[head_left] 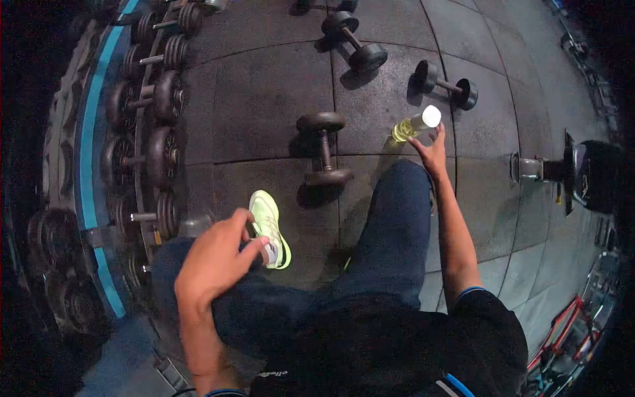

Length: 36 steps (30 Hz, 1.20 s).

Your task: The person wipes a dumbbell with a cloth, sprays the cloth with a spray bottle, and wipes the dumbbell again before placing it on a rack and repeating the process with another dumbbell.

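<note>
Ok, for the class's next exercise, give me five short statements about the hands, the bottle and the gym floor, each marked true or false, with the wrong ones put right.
1. The bottle has a white top. True.
2. The left hand is at the bottle. False: the right hand is.
3. The shoe in view is black. False: it is pale yellow-green.
4. Several dumbbells lie on the floor. True.
5. The long strip at the picture's left is red. False: it is blue.
</note>
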{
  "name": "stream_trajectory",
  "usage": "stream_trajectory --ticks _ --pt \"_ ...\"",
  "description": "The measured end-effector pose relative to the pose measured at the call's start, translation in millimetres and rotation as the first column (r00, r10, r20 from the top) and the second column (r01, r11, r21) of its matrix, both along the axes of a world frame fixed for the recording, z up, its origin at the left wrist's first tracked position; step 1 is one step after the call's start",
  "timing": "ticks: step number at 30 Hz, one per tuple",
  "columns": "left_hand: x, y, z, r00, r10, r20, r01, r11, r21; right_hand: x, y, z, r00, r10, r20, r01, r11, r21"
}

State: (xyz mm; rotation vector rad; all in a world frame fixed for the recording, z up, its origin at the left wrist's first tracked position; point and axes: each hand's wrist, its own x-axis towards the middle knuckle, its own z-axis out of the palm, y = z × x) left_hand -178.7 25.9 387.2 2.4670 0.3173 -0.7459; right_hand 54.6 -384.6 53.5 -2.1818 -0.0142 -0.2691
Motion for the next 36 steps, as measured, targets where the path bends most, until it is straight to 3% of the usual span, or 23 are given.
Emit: stream_trajectory --ticks 1,4,8,11,13,16,19,20,21,23,26,28,29,31,33,35,36 --pt "-1.7 -0.3 -0.1 1.0 0.008 0.002 -0.008 0.999 0.035 10.3 10.7 1.6 0.997 0.024 0.077 -0.033 0.993 0.112" --pt "-12.0 -2.9 -2.2 0.999 0.03 0.02 -0.032 0.989 0.144 34.7 29.6 -1.3 0.996 -0.055 -0.074 0.063 0.992 0.105" --pt "-28.4 -14.8 4.5 0.997 0.069 -0.031 -0.062 0.978 0.2 51.0 37.6 -21.6 0.972 -0.151 0.181 0.106 0.966 0.237" --pt "-46.3 -23.2 7.9 0.994 0.107 -0.034 -0.099 0.978 0.184 55.9 29.3 -44.8 0.968 -0.17 0.185 0.11 0.948 0.298" --pt "-61.1 -20.6 5.8 0.996 0.09 -0.01 -0.086 0.976 0.201 52.9 26.7 -44.0 0.978 -0.084 0.19 0.039 0.973 0.229" --pt "-52.9 -13.2 -15.7 0.993 0.112 -0.048 -0.115 0.991 -0.065 48.4 13.6 -33.7 0.994 -0.012 0.107 -0.008 0.983 0.184" --pt "-29.8 -10.5 -81.0 0.996 0.084 -0.022 -0.087 0.987 -0.139 66.9 6.3 -46.5 0.991 0.018 0.13 -0.037 0.99 0.138" --pt "-22.6 -11.6 -104.4 1.0 -0.015 -0.014 0.014 0.997 -0.074 62.7 10.5 -24.9 1.0 0.023 -0.012 -0.022 0.997 0.079" --pt "-13.6 -13.5 -127.9 0.993 -0.114 -0.002 0.114 0.993 -0.008 70.7 12.4 -30.5 1.0 -0.005 -0.028 0.006 0.999 0.052" --pt "2.2 -18.5 -174.1 0.965 -0.251 0.07 0.246 0.966 0.074 61.4 24.1 10.1 0.995 0.046 -0.091 -0.045 0.999 0.008" --pt "33.3 -23.8 -211.7 0.93 -0.364 0.054 0.36 0.93 0.076 21.1 44.2 85.8 0.994 0.042 -0.106 -0.044 0.999 -0.017" --pt "51.3 -26.8 -235.3 0.9 -0.432 0.059 0.422 0.897 0.131 -10.6 48.7 109.1 0.99 0.106 -0.098 -0.109 0.993 -0.032" --pt "58.9 -27.0 -246.0 0.891 -0.451 0.052 0.439 0.885 0.157 -27.5 50.9 114.4 0.986 0.138 -0.094 -0.143 0.989 -0.045" --pt "68.0 -29.8 -266.7 0.88 -0.472 0.044 0.455 0.867 0.202 -68.0 59.4 118.5 0.984 0.178 -0.017 -0.176 0.981 0.088" --pt "78.7 -35.3 -281.9 0.885 -0.456 -0.098 0.466 0.86 0.209 -102.9 65.1 101.2 0.985 0.149 -0.085 -0.113 0.937 0.33" --pt "95.0 -44.9 -281.2 0.847 -0.469 -0.249 0.515 0.84 0.17 -136.4 76.9 94.6 0.997 0.06 -0.047 -0.047 0.968 0.245" --pt "99.3 -51.7 -266.8 0.818 -0.524 -0.238 0.568 0.8 0.191 -148.4 79.1 83.5 0.993 0.075 -0.093 -0.047 0.961 0.272"
